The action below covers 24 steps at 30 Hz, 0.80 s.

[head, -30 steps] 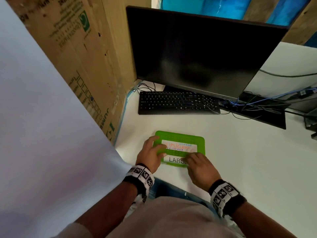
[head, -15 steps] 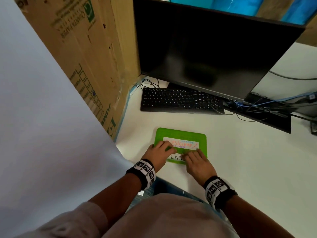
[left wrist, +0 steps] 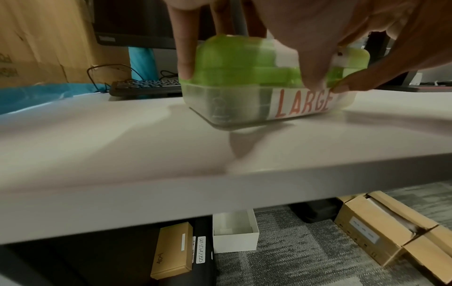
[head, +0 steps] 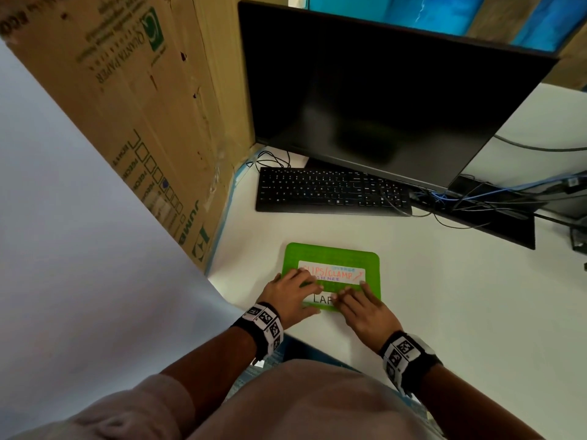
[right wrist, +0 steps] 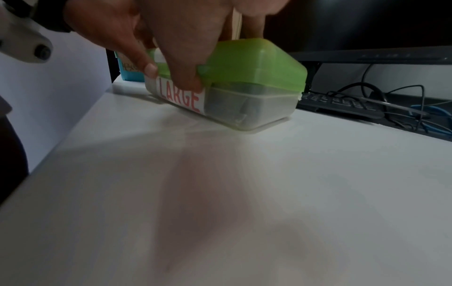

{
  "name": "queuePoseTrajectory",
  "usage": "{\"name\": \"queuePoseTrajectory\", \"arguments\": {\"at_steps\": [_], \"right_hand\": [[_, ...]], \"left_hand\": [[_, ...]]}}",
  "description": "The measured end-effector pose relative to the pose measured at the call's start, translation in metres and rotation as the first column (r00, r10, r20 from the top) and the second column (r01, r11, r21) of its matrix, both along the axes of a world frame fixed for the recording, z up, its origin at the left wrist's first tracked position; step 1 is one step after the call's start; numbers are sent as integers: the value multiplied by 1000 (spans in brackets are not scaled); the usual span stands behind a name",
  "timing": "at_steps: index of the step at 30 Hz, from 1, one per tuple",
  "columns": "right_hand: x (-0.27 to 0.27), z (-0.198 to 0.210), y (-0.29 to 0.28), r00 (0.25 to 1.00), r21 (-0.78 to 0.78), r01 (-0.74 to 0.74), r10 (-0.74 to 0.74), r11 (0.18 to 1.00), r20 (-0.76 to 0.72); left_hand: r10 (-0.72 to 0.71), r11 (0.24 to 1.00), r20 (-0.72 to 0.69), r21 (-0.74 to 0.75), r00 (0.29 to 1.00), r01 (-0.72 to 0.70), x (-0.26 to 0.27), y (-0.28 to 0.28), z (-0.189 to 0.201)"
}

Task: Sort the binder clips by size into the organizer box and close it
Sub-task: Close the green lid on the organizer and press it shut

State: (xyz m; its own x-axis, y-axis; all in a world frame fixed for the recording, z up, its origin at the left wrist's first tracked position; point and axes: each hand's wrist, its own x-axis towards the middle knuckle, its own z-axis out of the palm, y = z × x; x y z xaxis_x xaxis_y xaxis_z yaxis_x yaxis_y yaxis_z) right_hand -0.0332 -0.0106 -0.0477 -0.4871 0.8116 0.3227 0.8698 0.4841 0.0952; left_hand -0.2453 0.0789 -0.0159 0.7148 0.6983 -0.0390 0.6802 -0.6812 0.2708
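Cardboard carton [head: 133,100]: upright along the desk's [head: 460,312] left edge

Left hand [head: 287,296]: fingers laid over the lid's near-left part, thumb down the front wall; gripping the box

Organizer box [head: 330,257]: near the desk's front edge, green lid shut on a clear base, front label reads LARGE

Right hand [head: 365,309]: fingers on the lid's near-right part, thumb at the front seam; gripping the box

Keyboard [head: 330,192]: beyond the box, toward the back edge

Monitor [head: 381,90]: behind the keyboard, screen dark
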Motion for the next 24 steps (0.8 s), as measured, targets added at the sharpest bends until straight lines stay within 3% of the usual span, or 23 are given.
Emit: {"name": "queuePoseTrajectory", "arguments": {"at_steps": [3, 7, 11, 15, 24], "right_hand": [[8, 2, 2, 999, -49, -34, 34, 998, 0], [18, 13, 19, 977, -146, -93, 62, 985, -204], [22, 27, 39, 961, -364, -97, -8, 926, -277], [22, 26, 43, 944, -544, 56, -222, 837, -244], [16, 18, 34, 989, -462, 141, -144, 876, 28]], "left_hand": [[-19, 1000, -30, -7, 999, 18, 1, 3, 2], [-21, 999, -46, -46, 999, 18, 0, 3, 1], [-24, 996, -71, -85, 997, 18, -1, 2, 2], [-14, 997, -33, -77, 999, 12, 1, 1, 1], [-5, 1000, 4, 20, 1000, 5, 4, -1, -5]]}}
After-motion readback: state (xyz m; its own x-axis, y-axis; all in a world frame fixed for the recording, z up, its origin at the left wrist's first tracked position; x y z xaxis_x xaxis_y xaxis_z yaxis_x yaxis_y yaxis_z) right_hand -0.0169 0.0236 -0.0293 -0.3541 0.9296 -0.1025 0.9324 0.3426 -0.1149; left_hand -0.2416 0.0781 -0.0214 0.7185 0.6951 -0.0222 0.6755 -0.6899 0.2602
